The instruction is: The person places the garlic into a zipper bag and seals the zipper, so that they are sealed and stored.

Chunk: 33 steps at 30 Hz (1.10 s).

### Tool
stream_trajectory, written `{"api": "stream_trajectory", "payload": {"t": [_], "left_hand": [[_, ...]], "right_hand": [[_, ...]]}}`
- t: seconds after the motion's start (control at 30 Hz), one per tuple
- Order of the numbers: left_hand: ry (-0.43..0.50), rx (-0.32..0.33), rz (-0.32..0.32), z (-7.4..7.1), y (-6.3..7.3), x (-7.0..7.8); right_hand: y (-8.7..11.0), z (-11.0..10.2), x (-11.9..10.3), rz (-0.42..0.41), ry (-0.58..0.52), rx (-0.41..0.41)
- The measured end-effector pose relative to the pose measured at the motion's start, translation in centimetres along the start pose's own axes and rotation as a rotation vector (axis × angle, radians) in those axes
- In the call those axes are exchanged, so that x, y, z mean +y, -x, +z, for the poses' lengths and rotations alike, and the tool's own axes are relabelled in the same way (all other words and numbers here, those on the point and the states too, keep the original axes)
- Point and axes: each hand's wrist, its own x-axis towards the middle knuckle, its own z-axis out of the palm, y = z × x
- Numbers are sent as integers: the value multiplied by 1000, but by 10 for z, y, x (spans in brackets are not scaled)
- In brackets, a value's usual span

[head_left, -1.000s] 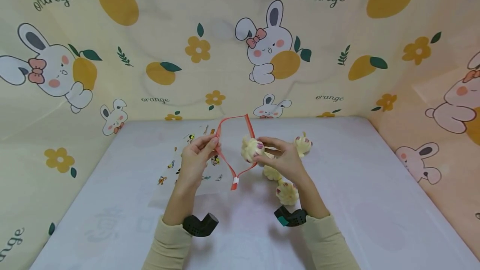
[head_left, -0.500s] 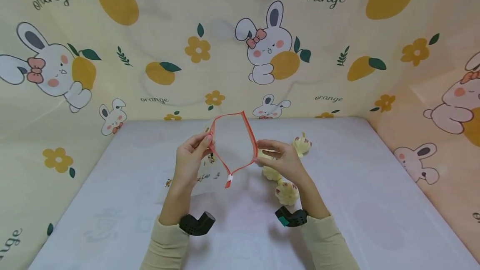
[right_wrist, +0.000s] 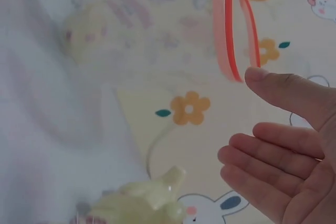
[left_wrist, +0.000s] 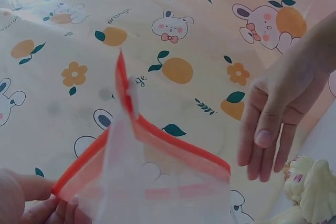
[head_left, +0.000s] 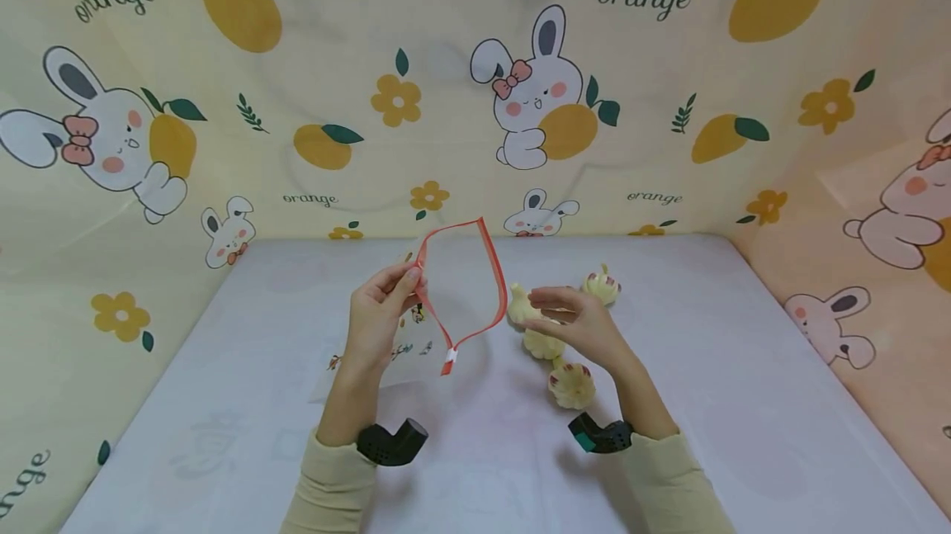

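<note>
My left hand (head_left: 382, 303) pinches the rim of a translucent zip bag (left_wrist: 173, 203) between thumb and fingers, holding it up. The bag's orange-red zip edge (head_left: 499, 278) gapes wide, and small cartoon figures are printed on its film. Through the film, the right wrist view shows a blurred garlic bulb (right_wrist: 86, 32). My right hand (head_left: 583, 323) hangs to the right of the bag's mouth, fingers extended, holding nothing. Just below and beside it lie pale garlic bulbs with purple marks, among them a front bulb (head_left: 572, 386) and a middle bulb (head_left: 544, 344).
Another garlic bulb (head_left: 602, 286) lies farther back on the right of the white-covered table (head_left: 691, 352). A patterned cloth (head_left: 438, 138) with rabbits and oranges stands behind the table and along its sides.
A second ago my right hand held a garlic bulb at the bag's mouth; it has let go of it. The hand then touched the rim and has drawn back to the right.
</note>
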Motion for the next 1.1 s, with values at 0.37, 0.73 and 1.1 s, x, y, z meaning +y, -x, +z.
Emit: {"api": "stream_trajectory", "payload": {"t": [0.37,0.73,1.1], "left_hand": [[4,-8,-3,2,1,1],[-30,-16,-10,2,1,-2],[-23,-27,-5,4,0,-3]], "right_hand": [[5,-13,15,-15,55,-66],[7,-18,31,-40,79,-135],[6,-21,45,-49,114,-158]]}}
